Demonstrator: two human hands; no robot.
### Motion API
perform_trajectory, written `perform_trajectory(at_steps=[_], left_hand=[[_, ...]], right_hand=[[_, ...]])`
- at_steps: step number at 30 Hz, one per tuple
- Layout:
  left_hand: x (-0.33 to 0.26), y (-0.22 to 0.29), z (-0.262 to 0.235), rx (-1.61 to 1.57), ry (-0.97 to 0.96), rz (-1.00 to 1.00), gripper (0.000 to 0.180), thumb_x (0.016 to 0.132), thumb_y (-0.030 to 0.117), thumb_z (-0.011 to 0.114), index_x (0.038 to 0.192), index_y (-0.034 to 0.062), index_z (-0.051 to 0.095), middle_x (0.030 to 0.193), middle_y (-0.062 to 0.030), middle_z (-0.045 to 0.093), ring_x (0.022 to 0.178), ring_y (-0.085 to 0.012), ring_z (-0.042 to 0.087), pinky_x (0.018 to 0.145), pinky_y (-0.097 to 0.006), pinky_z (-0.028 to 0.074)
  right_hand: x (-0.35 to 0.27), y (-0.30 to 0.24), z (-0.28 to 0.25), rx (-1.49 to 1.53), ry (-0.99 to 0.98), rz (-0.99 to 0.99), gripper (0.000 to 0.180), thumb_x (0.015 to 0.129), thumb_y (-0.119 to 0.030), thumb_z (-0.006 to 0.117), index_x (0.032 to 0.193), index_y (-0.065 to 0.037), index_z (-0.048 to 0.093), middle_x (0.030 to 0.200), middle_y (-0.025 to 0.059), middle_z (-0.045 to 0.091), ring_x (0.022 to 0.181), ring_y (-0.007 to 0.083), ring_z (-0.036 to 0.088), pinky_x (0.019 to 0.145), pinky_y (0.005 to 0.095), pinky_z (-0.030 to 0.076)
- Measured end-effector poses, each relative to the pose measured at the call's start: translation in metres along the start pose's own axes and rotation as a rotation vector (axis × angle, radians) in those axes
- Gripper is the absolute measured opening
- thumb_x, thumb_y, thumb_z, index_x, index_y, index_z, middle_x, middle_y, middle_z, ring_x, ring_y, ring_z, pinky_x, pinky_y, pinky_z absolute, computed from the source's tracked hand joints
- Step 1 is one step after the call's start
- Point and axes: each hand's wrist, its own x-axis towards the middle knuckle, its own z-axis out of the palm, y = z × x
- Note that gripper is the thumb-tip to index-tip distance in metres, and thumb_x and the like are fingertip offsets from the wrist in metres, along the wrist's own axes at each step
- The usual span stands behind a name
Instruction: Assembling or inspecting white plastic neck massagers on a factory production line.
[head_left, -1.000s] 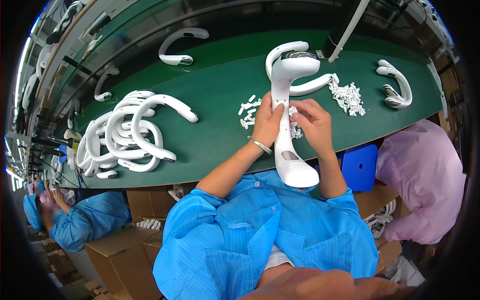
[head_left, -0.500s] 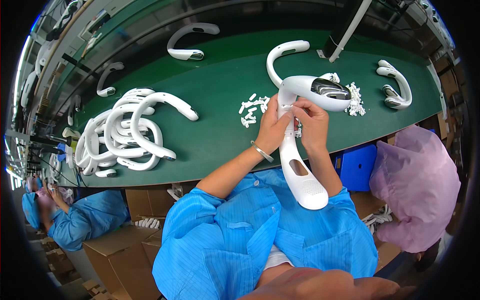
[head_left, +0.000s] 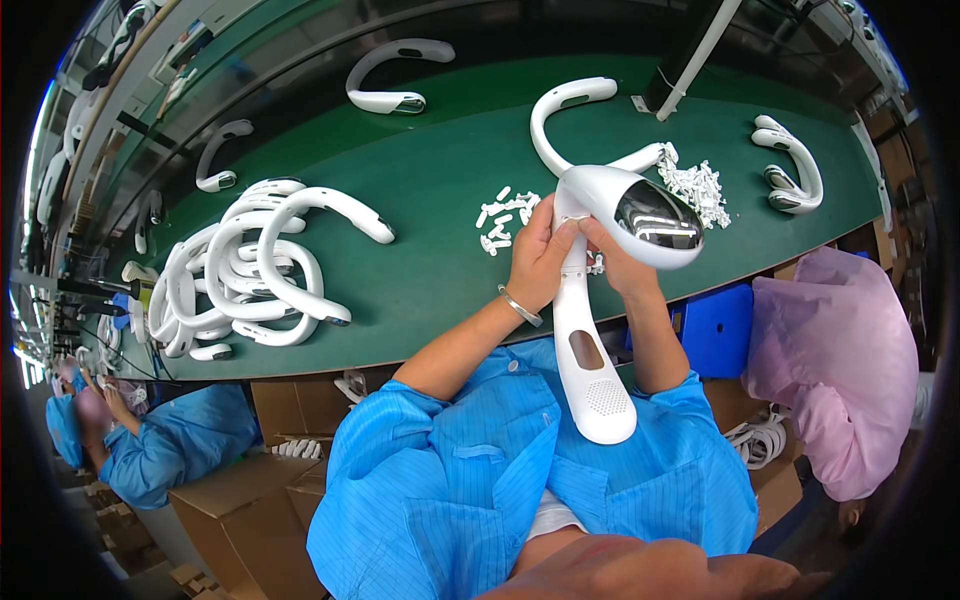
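Note:
A white curved neckband device, by its shape a neck fan (head_left: 594, 358), is held upright between both my hands above the table's near edge. One end is perforated and points down towards my jacket; the other has a shiny dark cap and faces right. My left hand (head_left: 540, 255) wraps the middle of the band, thumb on its front. My right hand (head_left: 620, 268) is closed on the same section, thumb beside the left thumb, its fingers partly hidden behind the device. Small white plastic pieces (head_left: 497, 225) lie just beyond my left hand, and a larger heap (head_left: 703, 190) lies further right.
A pile of neck fans (head_left: 270, 260) lies on the green table (head_left: 430, 230) at left. Another (head_left: 545, 125) lies behind my hands, one (head_left: 800, 170) at far right. More rest on a green strip behind. A blue bin (head_left: 716, 335) and a co-worker in pink (head_left: 840, 370) are at right.
The neck fan has turned in my hands: its shiny-capped end swung nearer and lower, its perforated end down and left. A neck fan on the back strip has shifted right.

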Motion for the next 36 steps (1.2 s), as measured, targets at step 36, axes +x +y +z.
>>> perform_trajectory(at_steps=[36], left_hand=[[-0.038, 0.115, -0.130, 0.040, 0.565, -0.170, 0.032, 0.093, 0.012, 0.044, 0.124, 0.0049, 0.036, 0.097, -0.0159, 0.056, 0.068, -0.0228, 0.062, 0.058, -0.034, 0.057]], right_hand=[[0.249, 0.085, 0.136, -1.176, -0.520, -0.413, 0.030, 0.069, -0.007, 0.067, 0.098, -0.007, 0.059, 0.094, 0.0139, 0.062, 0.092, 0.0348, 0.059, 0.078, 0.0444, 0.047]])
